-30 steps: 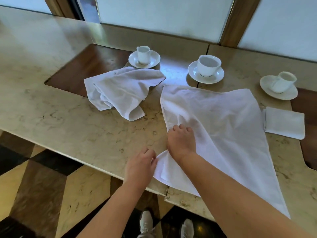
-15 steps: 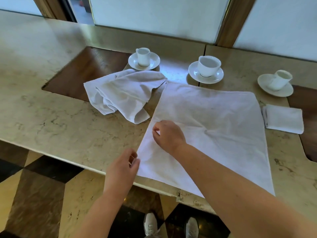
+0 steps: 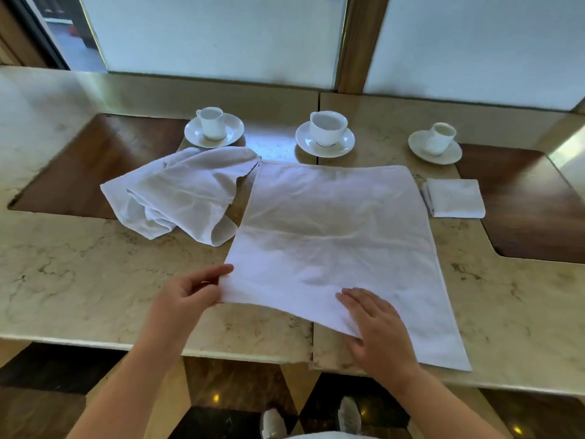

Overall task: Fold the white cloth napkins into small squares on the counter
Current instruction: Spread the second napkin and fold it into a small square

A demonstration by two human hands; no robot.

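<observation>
We pinch the spread napkin (image 3: 332,242) corner with left hand (image 3: 186,294) to lift a fold | right hand (image 3: 376,327) open, flat, anchoring it | desk (image 3: 79,280)

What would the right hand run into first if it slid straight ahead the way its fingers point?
Only the spread napkin under the right hand; beyond it, probably the crumpled napkin, though depth is unclear.

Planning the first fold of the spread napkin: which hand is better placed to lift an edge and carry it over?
Probably the left hand: it already pinches the spread napkin at its near-left corner. The right hand lies flat on the near edge.
</observation>
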